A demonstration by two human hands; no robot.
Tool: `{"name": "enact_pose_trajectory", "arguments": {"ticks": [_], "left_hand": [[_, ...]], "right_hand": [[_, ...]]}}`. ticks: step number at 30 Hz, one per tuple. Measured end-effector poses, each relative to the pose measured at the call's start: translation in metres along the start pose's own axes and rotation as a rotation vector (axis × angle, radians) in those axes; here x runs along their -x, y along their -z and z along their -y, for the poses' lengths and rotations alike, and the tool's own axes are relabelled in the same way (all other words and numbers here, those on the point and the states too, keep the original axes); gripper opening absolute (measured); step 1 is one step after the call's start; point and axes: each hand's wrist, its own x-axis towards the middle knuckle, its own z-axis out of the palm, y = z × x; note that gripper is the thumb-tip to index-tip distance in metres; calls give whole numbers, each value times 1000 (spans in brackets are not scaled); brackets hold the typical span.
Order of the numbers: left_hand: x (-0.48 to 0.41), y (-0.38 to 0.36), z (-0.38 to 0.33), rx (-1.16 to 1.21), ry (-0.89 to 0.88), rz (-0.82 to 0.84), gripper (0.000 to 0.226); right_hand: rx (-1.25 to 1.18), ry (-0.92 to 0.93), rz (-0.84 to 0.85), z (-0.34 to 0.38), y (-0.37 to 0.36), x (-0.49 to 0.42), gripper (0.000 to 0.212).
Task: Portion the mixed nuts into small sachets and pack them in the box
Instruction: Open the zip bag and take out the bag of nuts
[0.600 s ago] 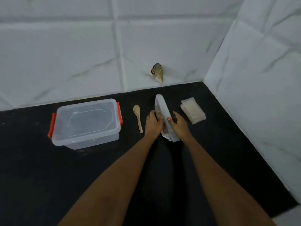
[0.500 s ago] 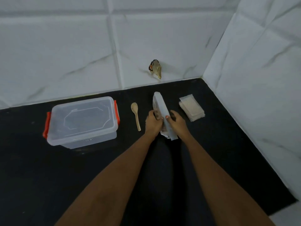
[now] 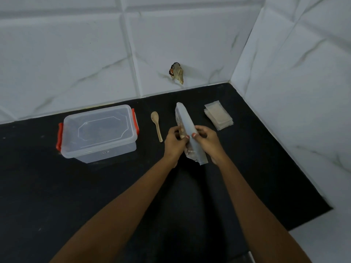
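Both your hands on the nut bag
The lidded box sits left on the desk (spoon beside it); your left hand and right hand pinch the bag's sides, its long axis pointing away from you, sachets just right.

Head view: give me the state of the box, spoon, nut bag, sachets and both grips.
Box: lid on.
Spoon: lying flat, untouched.
Nut bag: tilted, held from both sides.
Sachets: stacked flat, untouched.
Left grip: holds nut bag.
Right grip: holds nut bag.
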Motion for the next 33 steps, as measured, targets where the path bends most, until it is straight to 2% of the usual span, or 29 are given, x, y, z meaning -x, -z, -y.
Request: {"name": "enact_pose_trajectory", "arguments": {"ticks": [6,12,18,25,29,33], "left_hand": [[79,24,0,-13,-29,88,45],[143,39,27,-45,18,90,44],[169,44,62,-52,67,65,44],[175,45,84,-98,50,51,42],[171,46,87,-173,35,73,43],[166,51,75,-272,3,-14,41]], "right_hand": [[-46,-22,41,-3,3,79,32],[-89,-56,104,-27,-4,147,25],[-46,-87,121,-55,-18,174,26],[29,-97,55,-76,-33,180,25],[97,-100,-59,-78,-36,180,16],[154,-76,-135,-67,-35,180,10]]}}
